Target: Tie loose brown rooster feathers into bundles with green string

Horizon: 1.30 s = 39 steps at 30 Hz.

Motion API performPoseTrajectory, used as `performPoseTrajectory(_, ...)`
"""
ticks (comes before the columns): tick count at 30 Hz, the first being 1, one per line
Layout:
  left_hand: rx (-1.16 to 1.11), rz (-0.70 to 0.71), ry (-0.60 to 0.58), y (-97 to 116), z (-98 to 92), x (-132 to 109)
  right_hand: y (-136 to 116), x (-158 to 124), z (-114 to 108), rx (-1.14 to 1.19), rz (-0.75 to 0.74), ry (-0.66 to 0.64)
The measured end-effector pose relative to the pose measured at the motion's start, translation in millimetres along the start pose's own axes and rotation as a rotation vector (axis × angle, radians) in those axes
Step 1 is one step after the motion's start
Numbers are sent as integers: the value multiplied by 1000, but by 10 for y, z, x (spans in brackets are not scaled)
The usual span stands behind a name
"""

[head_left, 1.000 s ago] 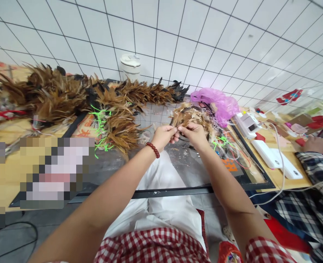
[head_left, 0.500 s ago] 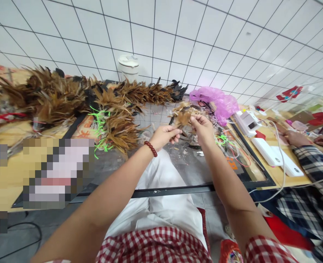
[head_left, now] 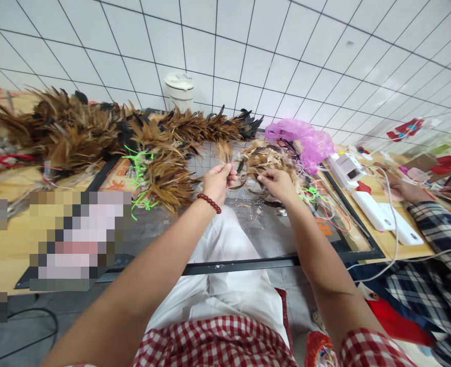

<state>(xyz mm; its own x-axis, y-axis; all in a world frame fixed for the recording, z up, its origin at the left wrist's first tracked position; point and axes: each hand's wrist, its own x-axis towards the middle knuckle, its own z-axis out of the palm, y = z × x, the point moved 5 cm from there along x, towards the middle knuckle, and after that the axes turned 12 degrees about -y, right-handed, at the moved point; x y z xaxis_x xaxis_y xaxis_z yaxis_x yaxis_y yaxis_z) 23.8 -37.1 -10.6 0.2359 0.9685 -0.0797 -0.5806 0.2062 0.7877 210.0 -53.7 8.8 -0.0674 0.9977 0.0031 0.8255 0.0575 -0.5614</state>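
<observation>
My left hand (head_left: 218, 180), with a red bead bracelet on its wrist, is closed in a pinch on a small tuft of brown feathers (head_left: 225, 151) that stands up above the fingers. My right hand (head_left: 275, 182) is closed, its fingertips in the loose pile of brown feathers (head_left: 265, 159) just beyond it. Both hands hover over a glass-topped work surface (head_left: 263, 234). What the right fingers hold I cannot make out.
Long bundles of brown feathers (head_left: 95, 135) lie along the left and back, with green ties (head_left: 139, 173). A white lidded cup (head_left: 179, 92) stands by the tiled wall. A pink plastic bag (head_left: 305, 140) and white devices (head_left: 378, 216) sit right. Another person's hands (head_left: 408, 191) work at far right.
My left hand has lifted and now pinches a feather tuft upright. My right hand has dropped from holding a tuft up and gone back to the loose pile.
</observation>
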Motion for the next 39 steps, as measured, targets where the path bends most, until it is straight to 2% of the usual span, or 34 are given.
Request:
performPoseTrajectory(3, 8, -4, 5, 3, -3, -4, 52, -4, -91, 106, -52, -8)
performPoseTrajectory(8, 22, -4, 9, 4, -1, -14, 109, -60, -269, -291, 0, 261)
performPoseTrajectory(10, 23, -6, 5, 0, 4, -17, 82, -79, -276, -376, -26, 305)
performPoseTrajectory(16, 19, -3, -1, -9, 19, -30, -21, -32, -104, -387, -180, 203)
performPoseTrajectory(22, 51, -10, -32, -52, 37, -40, 51, 211, 89, -294, -51, 256)
performPoseTrajectory(25, 73, -13, -42, -66, 41, -37, 12, 256, 101, -281, -84, 220)
performPoseTrajectory(29, 74, -14, -51, -55, 49, -35, -166, 81, -69, -311, -280, 266)
performPoseTrajectory(32, 92, -42, -66, -63, 61, -44, -316, -107, -160, -433, -382, 300)
performPoseTrajectory(39, 207, -104, -91, -117, 108, -79, -569, -250, -6, -655, -533, 218)
